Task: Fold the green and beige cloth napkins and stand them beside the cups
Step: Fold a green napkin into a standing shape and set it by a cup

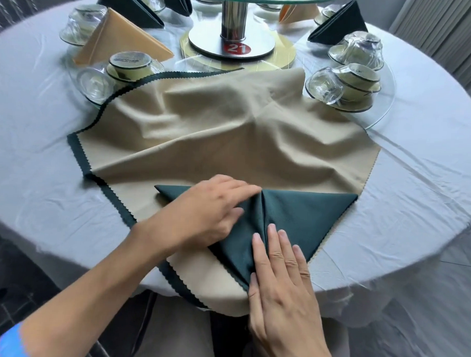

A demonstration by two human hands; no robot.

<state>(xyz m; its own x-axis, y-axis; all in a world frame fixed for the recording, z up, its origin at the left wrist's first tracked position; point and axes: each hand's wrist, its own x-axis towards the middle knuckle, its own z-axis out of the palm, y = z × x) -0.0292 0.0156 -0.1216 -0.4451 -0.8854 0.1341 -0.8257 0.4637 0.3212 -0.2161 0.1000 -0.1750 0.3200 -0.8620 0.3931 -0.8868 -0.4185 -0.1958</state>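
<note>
We've got our left hand (201,217) and right hand (281,276) flat, fingers straight, pressing the folded green napkin (302,218) onto the beige napkin (217,129).

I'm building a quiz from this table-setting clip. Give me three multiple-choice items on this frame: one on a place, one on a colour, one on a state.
1. Where does the green napkin being folded lie?
A. on the spread beige cloth
B. on the glass turntable
C. in a cup

2. What colour is the zigzag edge that borders the beige cloth on its left?
A. red
B. dark green
C. white

3. How is the right hand placed?
A. curled round a cup
B. lifted off the table
C. flat, fingers straight, pressing the green napkin

Key: 1 A, the green triangle rests on the beige cloth near the table edge. 2 B, a dark green band runs along that side. 3 C, its straight fingers lie on the fold, while the left hand rests on the napkin's other half.
</note>
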